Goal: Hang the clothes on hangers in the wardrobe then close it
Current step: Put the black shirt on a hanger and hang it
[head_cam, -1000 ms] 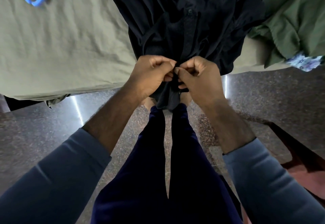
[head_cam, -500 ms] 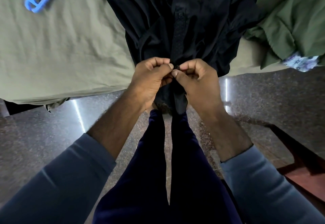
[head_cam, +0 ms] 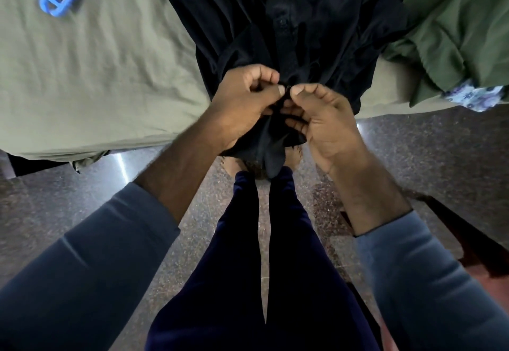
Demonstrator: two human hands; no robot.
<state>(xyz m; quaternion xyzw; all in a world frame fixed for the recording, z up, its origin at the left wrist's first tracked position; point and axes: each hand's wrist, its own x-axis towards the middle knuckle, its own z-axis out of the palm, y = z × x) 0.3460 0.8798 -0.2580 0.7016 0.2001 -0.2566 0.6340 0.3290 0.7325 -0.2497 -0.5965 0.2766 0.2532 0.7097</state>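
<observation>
there, black shirt (head_cam: 289, 20) hem pinched between both fingers (head_cam: 278, 90).

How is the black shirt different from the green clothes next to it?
The black shirt lies spread out, buttons showing; the green garment is crumpled in a heap. The left hand and right hand pinch the black shirt's lower end; nothing touches the green garment. Both rest on the bed sheet.

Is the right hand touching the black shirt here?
Touching. The head view shows the right hand pinching the lower front edge of the black shirt between thumb and fingers; the left hand grips it too.
</observation>
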